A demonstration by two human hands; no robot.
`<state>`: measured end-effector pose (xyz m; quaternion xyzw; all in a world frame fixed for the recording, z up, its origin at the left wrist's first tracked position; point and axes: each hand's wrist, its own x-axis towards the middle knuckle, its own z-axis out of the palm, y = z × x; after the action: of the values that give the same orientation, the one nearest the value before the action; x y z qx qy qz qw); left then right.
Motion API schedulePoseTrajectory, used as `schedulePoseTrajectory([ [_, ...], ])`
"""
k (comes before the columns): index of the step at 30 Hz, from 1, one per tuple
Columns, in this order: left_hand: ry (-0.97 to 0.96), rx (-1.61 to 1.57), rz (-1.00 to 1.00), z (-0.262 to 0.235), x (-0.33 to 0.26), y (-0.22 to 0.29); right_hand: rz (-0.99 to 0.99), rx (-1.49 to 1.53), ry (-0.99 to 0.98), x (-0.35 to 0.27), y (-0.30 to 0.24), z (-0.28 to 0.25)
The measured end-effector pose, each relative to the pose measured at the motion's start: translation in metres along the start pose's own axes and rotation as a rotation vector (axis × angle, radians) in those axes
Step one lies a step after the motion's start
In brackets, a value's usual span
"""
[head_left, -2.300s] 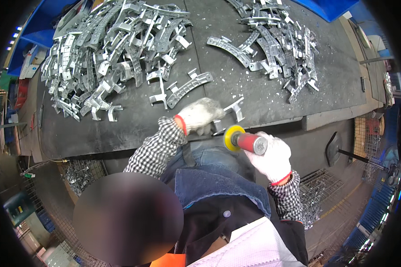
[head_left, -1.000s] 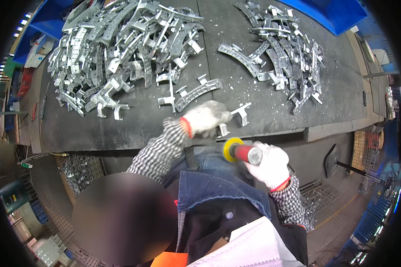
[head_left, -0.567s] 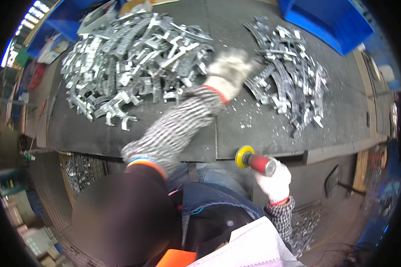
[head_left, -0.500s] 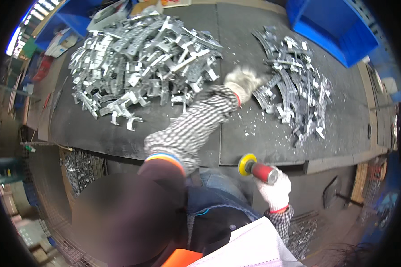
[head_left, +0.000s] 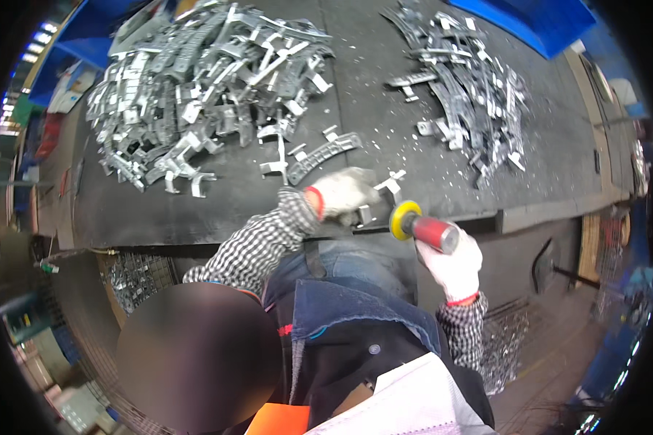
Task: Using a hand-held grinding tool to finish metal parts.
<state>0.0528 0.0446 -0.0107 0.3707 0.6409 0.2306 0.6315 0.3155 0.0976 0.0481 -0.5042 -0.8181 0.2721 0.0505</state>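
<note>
My left hand (head_left: 345,193), in a white knitted glove with a red cuff, is closed around a grey metal bracket (head_left: 390,183) close to the table's near edge. The bracket's prongs stick out past the fingers; its middle is hidden. In my gloved right hand (head_left: 453,267) is a small red power sander (head_left: 434,233) with a yellow round pad (head_left: 400,220). That pad sits just right of the held bracket; whether they touch I cannot tell. A loose curved bracket (head_left: 326,154) lies just beyond my left hand.
A large heap of metal brackets (head_left: 196,94) covers the left of the dark tabletop (head_left: 370,123). A smaller heap (head_left: 471,94) lies right, with bright chips scattered between. A blue bin (head_left: 537,25) stands at the far right; a mesh crate of parts (head_left: 134,279) is below left.
My left hand has come back from the right heap to the near edge and now holds a bracket. The sander has risen slightly toward it. The view has shifted.
</note>
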Motion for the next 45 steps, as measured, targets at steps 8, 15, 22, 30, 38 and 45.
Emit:
schedulePoseTrajectory([
  [8, -0.028, -0.009, -0.032, 0.003, -0.001, 0.002, -0.135, -0.168, 0.057, 0.016, -0.015, 0.020],
  [15, -0.045, -0.004, -0.015, 0.002, -0.002, -0.005, -0.206, -0.240, 0.044, -0.003, 0.005, 0.024],
  [22, -0.052, -0.013, -0.004, -0.004, -0.005, -0.001, -0.115, -0.235, -0.053, 0.010, -0.007, 0.010],
  [30, -0.069, -0.051, 0.003, -0.006, 0.000, -0.007, -0.179, -0.215, 0.028, 0.010, -0.003, 0.006],
  [38, -0.070, -0.066, -0.014, -0.005, -0.002, -0.006, -0.112, -0.180, -0.077, 0.006, 0.001, 0.002],
  [45, 0.008, -0.083, -0.033, 0.004, -0.004, -0.005, -0.334, -0.095, -0.025, -0.002, -0.028, 0.008],
])
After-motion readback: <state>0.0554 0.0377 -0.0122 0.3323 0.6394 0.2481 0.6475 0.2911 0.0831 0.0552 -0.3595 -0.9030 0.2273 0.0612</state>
